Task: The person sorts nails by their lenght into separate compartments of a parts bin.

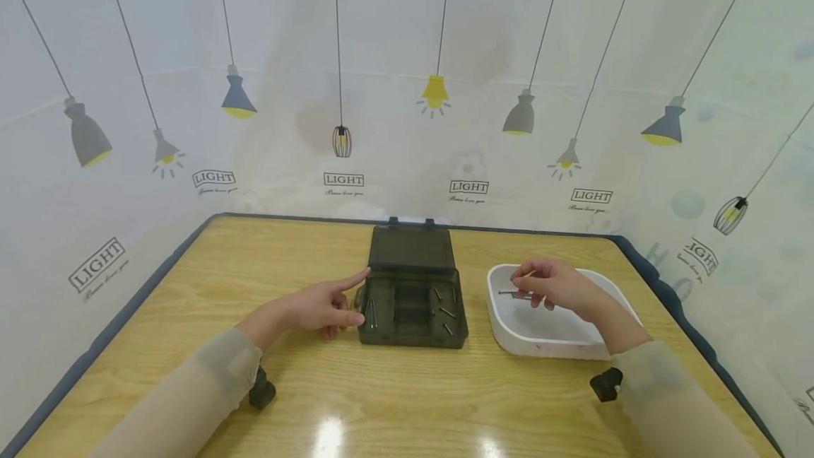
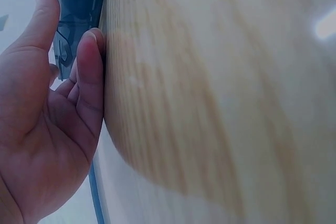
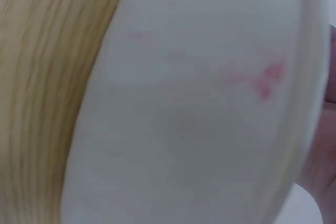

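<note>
A dark see-through plastic case [image 1: 413, 337] lies with its lid [image 1: 410, 247] folded back. Long thin metal pins, like nails or screws [image 1: 373, 314], lie in its left compartment, and several shorter screws [image 1: 448, 312] in the right one. My left hand [image 1: 321, 306] is at the case's left side, index finger and thumb stretched to its edge; the left wrist view shows the hand [image 2: 44, 114] low over the table. My right hand [image 1: 559, 288] reaches over the white tray [image 1: 540, 347], fingers bent, beside thin metal screws [image 1: 506, 293]; I cannot tell whether they pinch one.
The wooden table [image 1: 394, 401] has a dark edge, with a lamp-patterned cloth [image 1: 407, 34] hung around it on the far side and both sides. In the right wrist view the tray's wall [image 3: 184, 119] with pink stains fills most of the picture.
</note>
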Available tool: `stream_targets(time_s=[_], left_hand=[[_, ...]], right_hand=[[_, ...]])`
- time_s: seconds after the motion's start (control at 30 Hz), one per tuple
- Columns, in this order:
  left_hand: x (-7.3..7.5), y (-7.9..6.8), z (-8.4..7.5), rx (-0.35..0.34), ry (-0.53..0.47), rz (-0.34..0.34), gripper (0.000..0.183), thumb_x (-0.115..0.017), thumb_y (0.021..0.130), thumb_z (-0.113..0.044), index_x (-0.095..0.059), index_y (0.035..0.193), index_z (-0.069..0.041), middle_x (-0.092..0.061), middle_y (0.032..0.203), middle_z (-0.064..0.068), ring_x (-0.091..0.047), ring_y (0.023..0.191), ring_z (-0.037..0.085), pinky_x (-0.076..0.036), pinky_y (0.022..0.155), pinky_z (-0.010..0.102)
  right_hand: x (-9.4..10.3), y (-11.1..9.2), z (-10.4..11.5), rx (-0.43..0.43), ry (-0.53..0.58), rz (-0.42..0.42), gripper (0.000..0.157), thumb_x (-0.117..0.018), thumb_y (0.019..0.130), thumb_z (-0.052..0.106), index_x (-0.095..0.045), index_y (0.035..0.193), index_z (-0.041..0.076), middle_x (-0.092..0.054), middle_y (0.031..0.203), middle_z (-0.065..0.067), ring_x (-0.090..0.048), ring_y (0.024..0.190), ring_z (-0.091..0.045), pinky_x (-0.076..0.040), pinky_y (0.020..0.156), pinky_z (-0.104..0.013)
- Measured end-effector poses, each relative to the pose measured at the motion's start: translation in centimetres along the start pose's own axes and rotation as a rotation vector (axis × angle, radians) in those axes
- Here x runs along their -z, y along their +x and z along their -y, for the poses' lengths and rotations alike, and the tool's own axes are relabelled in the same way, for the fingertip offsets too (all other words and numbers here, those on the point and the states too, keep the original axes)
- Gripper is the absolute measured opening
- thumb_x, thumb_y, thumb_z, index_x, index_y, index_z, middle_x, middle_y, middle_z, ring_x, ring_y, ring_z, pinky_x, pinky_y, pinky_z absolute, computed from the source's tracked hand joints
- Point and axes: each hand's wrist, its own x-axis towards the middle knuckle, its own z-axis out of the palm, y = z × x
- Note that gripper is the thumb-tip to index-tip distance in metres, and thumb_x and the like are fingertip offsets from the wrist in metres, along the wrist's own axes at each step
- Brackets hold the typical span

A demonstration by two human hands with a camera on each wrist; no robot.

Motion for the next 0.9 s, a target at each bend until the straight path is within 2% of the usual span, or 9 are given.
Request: stream_targets(time_s=[0.13,0.3,0.43,0.6,0.9], left_hand=[[0.0,0.0,-0.1,0.001,-0.002,0.002,0.102,-0.076,0.106,-0.038,-0.006,0.179,-0.03,-0.067,0.081,0.008,-0.066,0.064,0.021,-0.065,0.069,0.041],[0.0,0.0,-0.1,0.004,0.0,0.005,0.101,-0.075,0.106,-0.037,-0.005,0.179,-0.029,-0.067,0.081,0.008,-0.066,0.064,0.021,-0.064,0.069,0.041],[-0.1,0.0,-0.2,0.004,-0.001,0.006,0.102,-0.075,0.106,-0.037,-0.004,0.179,-0.028,-0.067,0.082,0.008,-0.065,0.064,0.02,-0.064,0.069,0.04],[-0.2,0.1,-0.2,0.003,-0.005,0.006,0.102,-0.075,0.106,-0.036,-0.005,0.179,-0.029,-0.067,0.083,0.008,-0.065,0.065,0.02,-0.064,0.069,0.04],[-0.2,-0.1,-0.3,0.003,0.015,-0.001,0.1,-0.074,0.107,-0.036,-0.005,0.179,-0.029,-0.067,0.083,0.01,-0.065,0.065,0.021,-0.064,0.069,0.041]], right_hand=[[0.7,0.1,-1.7,-0.063,-0.058,0.022,0.034,-0.069,0.109,0.027,-0.065,0.134,0.004,-0.073,0.114,-0.015,-0.067,0.09,-0.025,-0.055,0.071,-0.034],[1.2,0.3,-3.5,-0.141,-0.111,0.082,0.035,-0.074,0.105,0.022,-0.061,0.135,0.009,-0.069,0.096,-0.008,-0.065,0.083,-0.023,-0.056,0.07,-0.035],[1.4,0.4,-4.8,-0.13,-0.127,0.106,0.041,-0.076,0.104,0.02,-0.057,0.139,0.01,-0.067,0.088,-0.008,-0.065,0.078,-0.023,-0.055,0.069,-0.035],[1.5,0.6,-5.8,-0.109,-0.129,0.115,0.046,-0.076,0.105,0.021,-0.054,0.145,0.011,-0.065,0.086,-0.007,-0.064,0.077,-0.022,-0.054,0.069,-0.034],[0.9,0.6,-5.9,-0.094,-0.204,0.093,0.049,-0.076,0.105,0.024,-0.056,0.149,0.015,-0.063,0.084,-0.006,-0.062,0.074,-0.021,-0.05,0.069,-0.032]])
